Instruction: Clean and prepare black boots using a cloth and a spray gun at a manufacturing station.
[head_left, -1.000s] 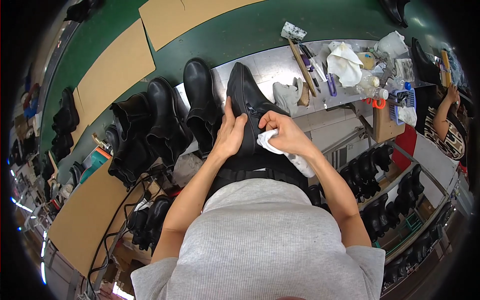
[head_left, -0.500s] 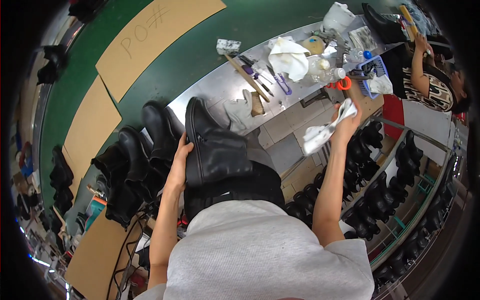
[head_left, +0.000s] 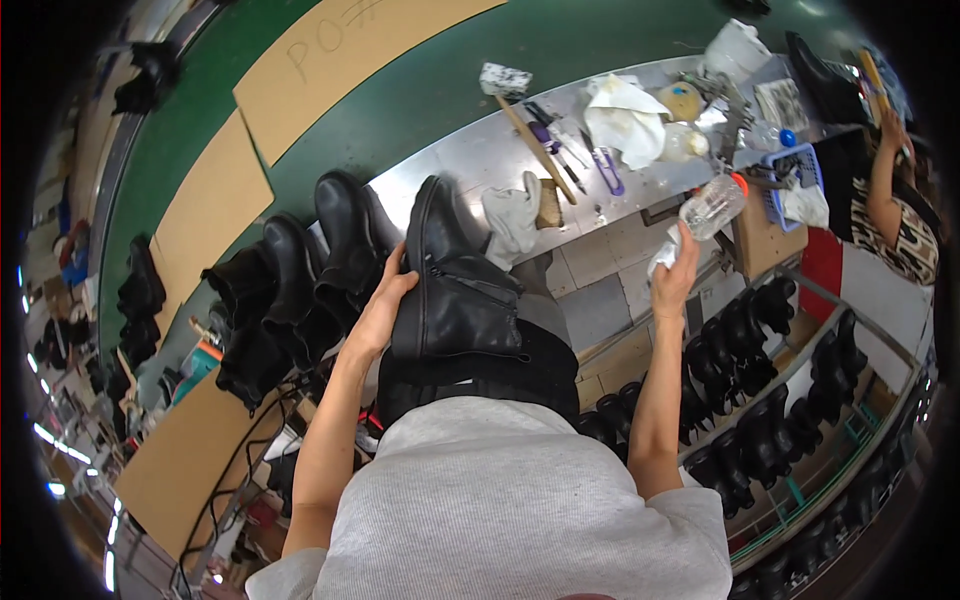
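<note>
My left hand is closed on the sole side of a black ankle boot, which rests on my lap with its toe pointing away and its zip facing right. Out to the right, my right hand is closed around a white cloth and a tilted clear plastic bottle. The bottle hangs past the table edge at my fingertips; exactly how the fingers grip it is hidden. An orange-red round part shows at its far end; I cannot tell whether it belongs to the bottle.
A metal worktop holds a grey cloth, a brush, pens, a white rag and jars. Black boots stand to the left. A blue basket is at right, near another person's arm. Boot racks fill the lower right.
My right hand has taken the clear bottle from the worktop while keeping the white cloth. My left hand still holds the boot, now turned slightly. The whole view has shifted.
</note>
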